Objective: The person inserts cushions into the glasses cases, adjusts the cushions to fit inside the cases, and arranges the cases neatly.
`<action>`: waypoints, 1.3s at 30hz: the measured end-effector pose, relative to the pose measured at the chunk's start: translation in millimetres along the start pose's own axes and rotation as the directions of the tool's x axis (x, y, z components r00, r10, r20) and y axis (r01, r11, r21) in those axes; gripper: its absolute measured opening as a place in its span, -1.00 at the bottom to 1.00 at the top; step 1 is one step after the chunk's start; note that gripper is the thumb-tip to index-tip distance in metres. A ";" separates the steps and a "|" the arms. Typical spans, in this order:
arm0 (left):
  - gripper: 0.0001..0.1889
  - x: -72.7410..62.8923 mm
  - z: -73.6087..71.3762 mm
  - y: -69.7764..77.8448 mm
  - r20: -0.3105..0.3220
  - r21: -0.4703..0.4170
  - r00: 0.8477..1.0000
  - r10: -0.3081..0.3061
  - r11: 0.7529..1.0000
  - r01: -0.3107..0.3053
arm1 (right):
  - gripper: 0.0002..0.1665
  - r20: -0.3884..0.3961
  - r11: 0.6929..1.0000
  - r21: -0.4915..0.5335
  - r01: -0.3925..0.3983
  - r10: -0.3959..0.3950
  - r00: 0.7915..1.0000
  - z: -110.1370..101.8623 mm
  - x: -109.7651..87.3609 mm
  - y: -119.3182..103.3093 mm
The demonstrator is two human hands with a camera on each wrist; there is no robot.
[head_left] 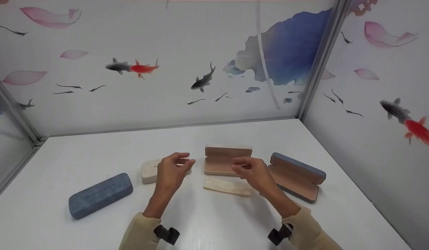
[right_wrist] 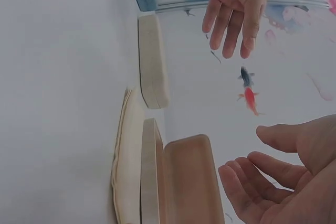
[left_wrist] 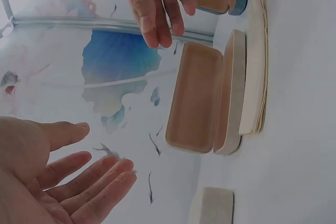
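Observation:
My left hand (head_left: pixel 171 173) hovers in front of a closed cream glasses case (head_left: pixel 149 172), its fingers loosely bent with nothing between them. Over the right side of an open cream glasses case (head_left: pixel 217 166) with a tan lining is my right hand (head_left: pixel 254 172), also holding nothing. Both wrist views show relaxed, spread fingers. A folded cream cloth (head_left: pixel 227 186) lies just in front of the open cream case. To the right, a blue glasses case (head_left: pixel 297 178) stands open, partly behind the right hand. A closed blue glasses case (head_left: pixel 100 196) lies at the left.
Everything rests on a white table (head_left: pixel 207 225). White panels (head_left: pixel 158 104) printed with fish and petals enclose its back and sides, joined by a metal post (head_left: pixel 322 62) at the back right. Part of another cream cloth (head_left: pixel 303 207) shows by the right sleeve.

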State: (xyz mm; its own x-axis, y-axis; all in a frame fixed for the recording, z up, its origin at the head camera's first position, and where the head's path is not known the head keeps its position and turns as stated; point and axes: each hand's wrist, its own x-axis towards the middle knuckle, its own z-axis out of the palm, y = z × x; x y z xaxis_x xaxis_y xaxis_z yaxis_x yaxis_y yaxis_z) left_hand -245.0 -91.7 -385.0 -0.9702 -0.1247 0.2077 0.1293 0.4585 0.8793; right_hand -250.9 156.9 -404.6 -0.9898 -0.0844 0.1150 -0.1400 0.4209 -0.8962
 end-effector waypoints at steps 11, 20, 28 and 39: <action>-0.68 9.6 35.3 -14.0 0.129 -0.067 0.973 -0.191 0.977 0.201 | -0.66 -0.011 0.996 0.058 -0.071 0.072 0.997 -20.1 -6.3 36.6; -0.69 7.6 61.1 -18.5 0.166 0.088 0.959 -0.231 0.972 0.219 | -0.74 -0.032 0.986 -0.008 -0.166 0.166 0.986 -24.2 -7.0 50.4; -0.66 5.0 71.5 -27.4 0.170 0.101 0.957 -0.234 0.970 0.219 | -0.66 0.029 0.966 -0.062 -0.250 0.252 0.967 -22.0 -6.9 55.9; -0.58 5.0 74.5 -38.9 0.251 0.165 0.944 -0.214 0.970 0.176 | -0.58 0.058 0.956 -0.098 -0.277 0.283 0.957 -17.6 -6.5 61.5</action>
State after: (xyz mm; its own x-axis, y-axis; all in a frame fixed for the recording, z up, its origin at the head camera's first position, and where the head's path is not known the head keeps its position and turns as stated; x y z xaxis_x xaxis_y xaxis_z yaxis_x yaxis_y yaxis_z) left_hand -270.1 -44.6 -450.1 -0.9950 0.0047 -0.0997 -0.0794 0.5680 0.8192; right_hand -253.5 199.2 -452.9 -0.9856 -0.0138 -0.1683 0.1374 0.5139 -0.8468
